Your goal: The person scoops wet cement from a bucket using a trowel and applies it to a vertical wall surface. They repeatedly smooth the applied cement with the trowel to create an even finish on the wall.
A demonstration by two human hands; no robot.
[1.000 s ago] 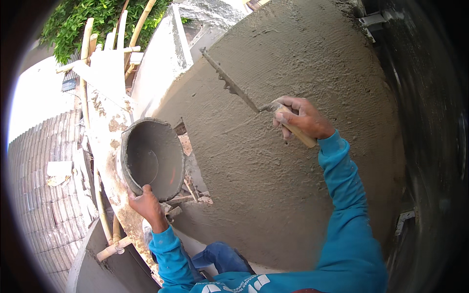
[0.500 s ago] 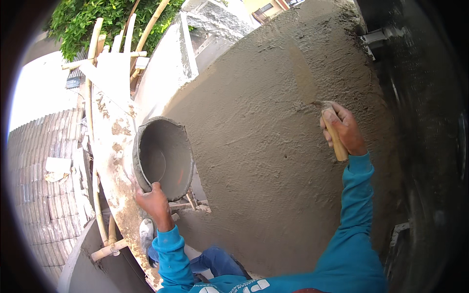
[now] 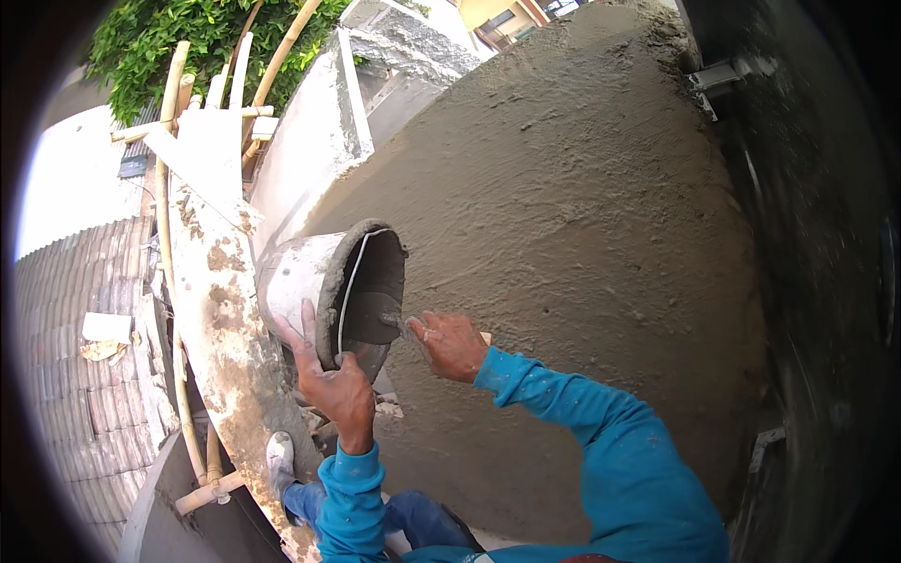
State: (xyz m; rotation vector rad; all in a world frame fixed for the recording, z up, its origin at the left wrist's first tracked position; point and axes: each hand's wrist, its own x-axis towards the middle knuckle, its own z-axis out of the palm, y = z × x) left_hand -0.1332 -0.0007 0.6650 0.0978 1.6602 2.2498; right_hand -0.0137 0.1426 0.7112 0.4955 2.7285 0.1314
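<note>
My left hand (image 3: 340, 387) grips the near rim of a mortar-crusted bucket (image 3: 298, 274), fingers along its outside and thumb over the edge. The bucket is tilted, its mouth facing right, with a thin wire handle across the opening. My right hand (image 3: 449, 347) is closed on a trowel (image 3: 372, 317) at the mouth. Its blade reaches inside the bucket, and just a bit of the wooden handle's end shows past my fist. How much mortar is inside cannot be made out. Beside both hands spreads a wall face of wet grey plaster (image 3: 582, 235).
A mortar-splashed plank (image 3: 225, 319) runs along the left, with my shoe (image 3: 280, 460) on it. Bamboo poles (image 3: 169, 235) stand beside the plank, above a corrugated roof (image 3: 84, 366). A dark surface with a metal bracket (image 3: 715, 77) borders the plaster on the right.
My right hand has come left and down from the plastered wall to the bucket, bringing the trowel blade inside. My left hand has tipped the bucket's mouth to the right.
</note>
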